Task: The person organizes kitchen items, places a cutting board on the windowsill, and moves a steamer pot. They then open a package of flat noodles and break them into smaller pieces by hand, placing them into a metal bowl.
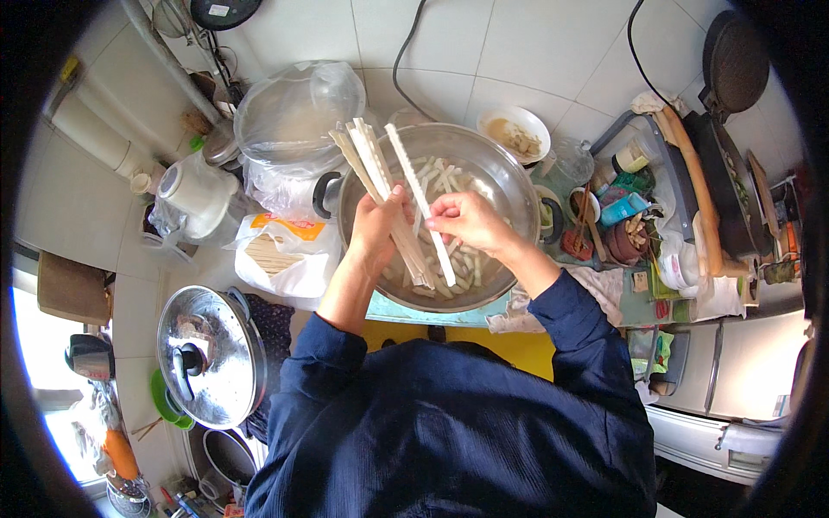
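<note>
My left hand (381,223) grips a bundle of long, stiff, pale strips (366,155), probably a dried food, fanned at the top and slanting down to the right. Between thumb and fingers of my right hand (469,223) is a single whiter strip (408,169) with a ridged edge, tilted the same way. Both hands are above a wide stainless steel pot (518,175) with black handles. Short pale pieces (463,262) lie in its bottom, some crossing each other. My hands and the strips hide part of the pot's inside.
Left of the pot lies an open plastic package of thin sticks (269,256). A plastic-covered round vessel (298,116) stands behind it. A steel lid (210,356) is at lower left. Behind right is a white bowl (515,133) with cloudy liquid; a cloth (589,291) hangs at the counter edge.
</note>
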The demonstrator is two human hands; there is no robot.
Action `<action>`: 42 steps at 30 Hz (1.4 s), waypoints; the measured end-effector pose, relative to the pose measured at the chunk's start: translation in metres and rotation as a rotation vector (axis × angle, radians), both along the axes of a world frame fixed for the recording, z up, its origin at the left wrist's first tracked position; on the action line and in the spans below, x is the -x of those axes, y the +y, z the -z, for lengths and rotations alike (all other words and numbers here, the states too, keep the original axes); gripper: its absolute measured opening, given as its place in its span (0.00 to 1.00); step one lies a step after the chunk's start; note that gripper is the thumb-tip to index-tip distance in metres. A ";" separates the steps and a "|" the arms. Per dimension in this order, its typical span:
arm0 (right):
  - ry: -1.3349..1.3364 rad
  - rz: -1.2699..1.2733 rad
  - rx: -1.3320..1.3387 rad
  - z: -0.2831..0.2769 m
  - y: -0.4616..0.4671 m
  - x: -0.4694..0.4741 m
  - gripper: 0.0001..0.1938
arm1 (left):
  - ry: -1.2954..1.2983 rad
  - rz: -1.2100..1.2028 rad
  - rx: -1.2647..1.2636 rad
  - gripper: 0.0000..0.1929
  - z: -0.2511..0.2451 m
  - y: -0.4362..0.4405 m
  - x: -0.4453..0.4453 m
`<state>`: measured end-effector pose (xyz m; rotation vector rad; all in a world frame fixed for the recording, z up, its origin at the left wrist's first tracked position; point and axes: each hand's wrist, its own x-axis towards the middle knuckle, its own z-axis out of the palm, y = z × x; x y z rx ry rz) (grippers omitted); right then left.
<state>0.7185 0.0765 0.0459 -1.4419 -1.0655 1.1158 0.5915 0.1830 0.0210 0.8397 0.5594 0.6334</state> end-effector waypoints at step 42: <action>0.069 0.482 0.079 0.018 -0.001 -0.069 0.06 | 0.382 0.188 -0.206 0.10 -0.002 0.014 -0.026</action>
